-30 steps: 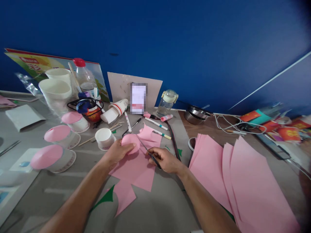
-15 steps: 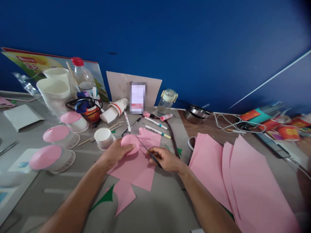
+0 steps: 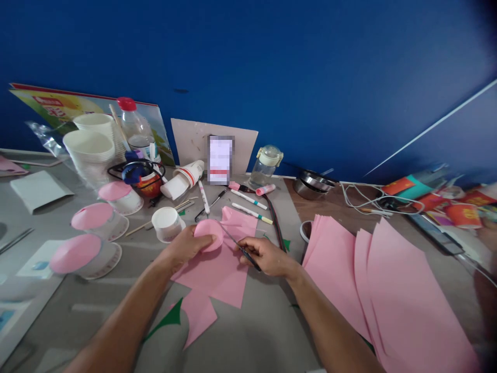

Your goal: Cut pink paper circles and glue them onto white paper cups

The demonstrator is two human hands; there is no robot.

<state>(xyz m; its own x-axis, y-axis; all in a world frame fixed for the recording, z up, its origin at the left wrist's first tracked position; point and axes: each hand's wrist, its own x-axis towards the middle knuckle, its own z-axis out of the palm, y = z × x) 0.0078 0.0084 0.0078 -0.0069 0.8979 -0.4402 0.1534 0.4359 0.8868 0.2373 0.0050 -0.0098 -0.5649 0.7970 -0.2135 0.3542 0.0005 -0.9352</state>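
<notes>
My left hand (image 3: 188,246) pinches a round pink paper disc (image 3: 207,233), its thumb lying on the face. My right hand (image 3: 264,254) is closed around black-handled scissors (image 3: 248,255), whose thin metal blade reaches up-left to the disc's right edge. The handle loops are hidden by the fingers. Beneath both hands lies a cut pink sheet (image 3: 221,280) on the grey table. A pink offcut (image 3: 200,313) and a green scrap (image 3: 166,321) lie nearer me. Left of my left hand stands a white paper cup base (image 3: 166,224).
Several white cups with pink paper tops (image 3: 87,216) stand at left, before stacked paper cups (image 3: 87,147). Markers (image 3: 250,212), a glass bottle (image 3: 265,166) and a propped phone (image 3: 219,160) are behind. Pink sheets (image 3: 407,290) cover the right side, near metal bowls (image 3: 312,184) and cables.
The view has shifted slightly, so the scene sits a little lower. Both hands keep nearly the same pose, with the blade still at the disc's edge.
</notes>
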